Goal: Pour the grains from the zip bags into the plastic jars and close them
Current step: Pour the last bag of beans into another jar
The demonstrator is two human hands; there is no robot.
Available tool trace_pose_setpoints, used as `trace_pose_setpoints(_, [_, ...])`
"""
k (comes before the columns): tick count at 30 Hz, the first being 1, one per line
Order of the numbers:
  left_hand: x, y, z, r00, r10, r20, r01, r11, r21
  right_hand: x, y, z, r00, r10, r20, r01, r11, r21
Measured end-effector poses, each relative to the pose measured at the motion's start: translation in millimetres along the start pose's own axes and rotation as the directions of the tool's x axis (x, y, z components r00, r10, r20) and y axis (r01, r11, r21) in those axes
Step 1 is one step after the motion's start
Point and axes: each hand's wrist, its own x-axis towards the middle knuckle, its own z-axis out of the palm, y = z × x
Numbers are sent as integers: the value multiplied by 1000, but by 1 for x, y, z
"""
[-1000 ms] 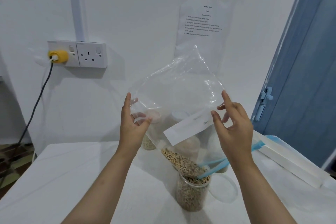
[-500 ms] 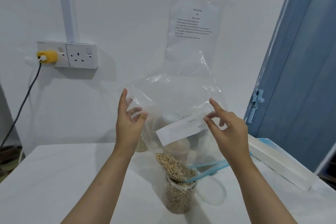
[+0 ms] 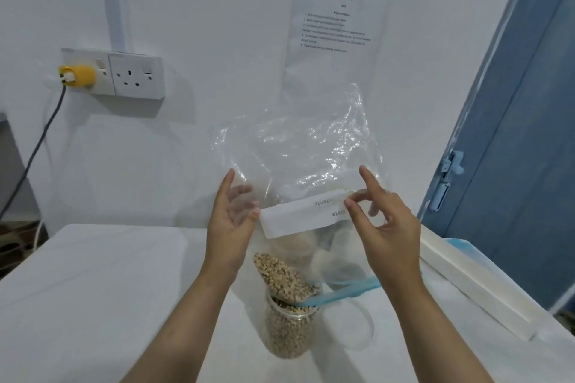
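Note:
A clear zip bag point(image 3: 298, 165) with a white label hangs upside down, its blue zip mouth resting in the open plastic jar point(image 3: 287, 329). Beige grains point(image 3: 281, 277) lie heaped in the bag's lower corner and run into the jar, which is mostly full. My left hand point(image 3: 231, 221) pinches the bag's left side between thumb and fingers. My right hand point(image 3: 381, 221) pinches its right side at the label's end. A clear round lid point(image 3: 362, 328) lies on the table just right of the jar. More jars behind the bag show only as blurred shapes.
The white table point(image 3: 109, 289) stands against a white wall. A long white box point(image 3: 476, 286) lies along the right edge beside a blue door point(image 3: 513, 165). A wall socket point(image 3: 113, 73) with a yellow plug and dark cable is at the left.
Both hands have dropped a little and the bag's upper part has slumped and crumpled. The heap of grains in the bag has shifted further down toward the jar.

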Motion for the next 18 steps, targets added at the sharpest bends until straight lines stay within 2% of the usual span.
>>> trace_pose_setpoints(11, [-1, 6, 2, 1000, 0, -10, 0, 1000, -31, 1, -2, -4, 997, 73, 21, -75, 995, 68])
trace_pose_setpoints(18, [4, 6, 3, 999, 38, 12, -38, 999, 10, 0, 0, -4, 999, 47, 11, -47, 998, 31])
